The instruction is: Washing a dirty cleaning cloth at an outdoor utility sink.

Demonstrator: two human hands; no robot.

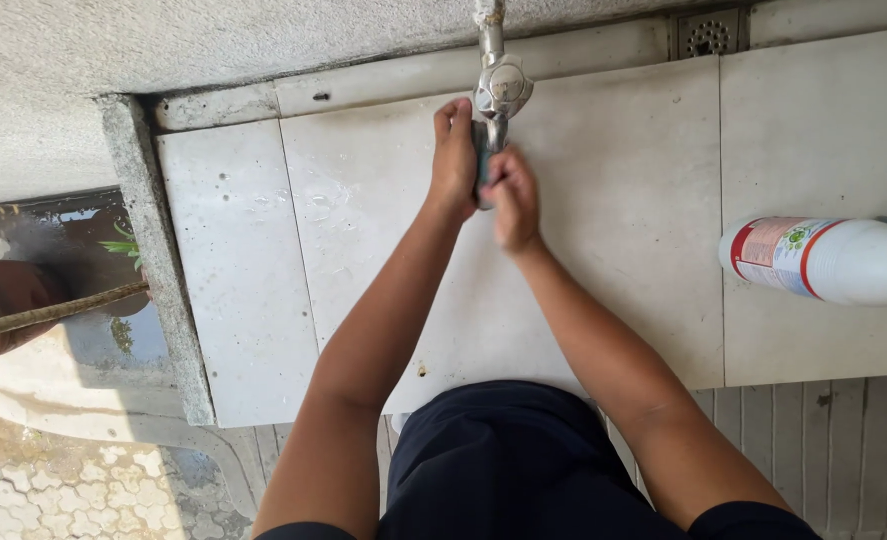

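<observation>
A white plastic bottle (834, 260) with a red-banded label is laid on its side well to the right of the tap (499, 85), its contents hidden. Bare tiled floor (364, 230) is left open left of the tap, up to the concrete kerb (159, 250). Just beneath the tap, a dark green pad (482, 165) is pinched between the left hand (454, 155) and right hand (514, 200), both curled closed around it

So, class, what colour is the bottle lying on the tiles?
The bottle is white with a red-edged label, as the head view shows.

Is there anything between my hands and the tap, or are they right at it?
Nothing visible is in the way. The left hand and right hand are together just under the metal tap, around a dark object.
</observation>
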